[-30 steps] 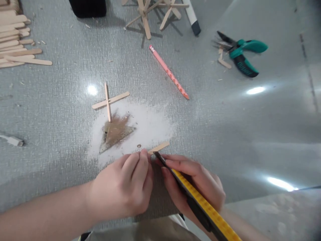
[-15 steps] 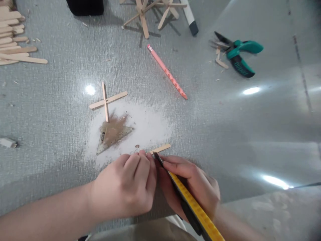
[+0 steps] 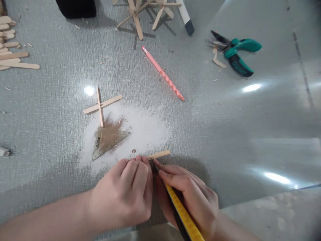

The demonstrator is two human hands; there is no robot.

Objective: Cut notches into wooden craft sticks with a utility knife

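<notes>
My left hand (image 3: 125,190) is closed over one end of a wooden craft stick (image 3: 160,154), whose rounded far end sticks out to the right. In my right hand (image 3: 190,194) is a yellow and black utility knife (image 3: 182,211), gripped near its front. The blade tip meets the stick beside my left fingertips; the fingers partly hide the contact. Just beyond my hands lie a clear set square (image 3: 100,145) dusted with brown powder and two craft sticks joined in a cross (image 3: 100,105).
A pink pencil (image 3: 163,73) lies mid-table. Green-handled pliers (image 3: 235,53) rest at the right by wood scraps. Star-shaped stick assemblies (image 3: 136,20), a white marker (image 3: 186,18) and a black object (image 3: 77,8) stand at the back. Loose craft sticks (image 3: 20,63) are piled far left.
The whole view has shifted slightly, moving table items left and down. The knife is more upright and its tip lies closer to my left fingertips. Both hands keep their grip.
</notes>
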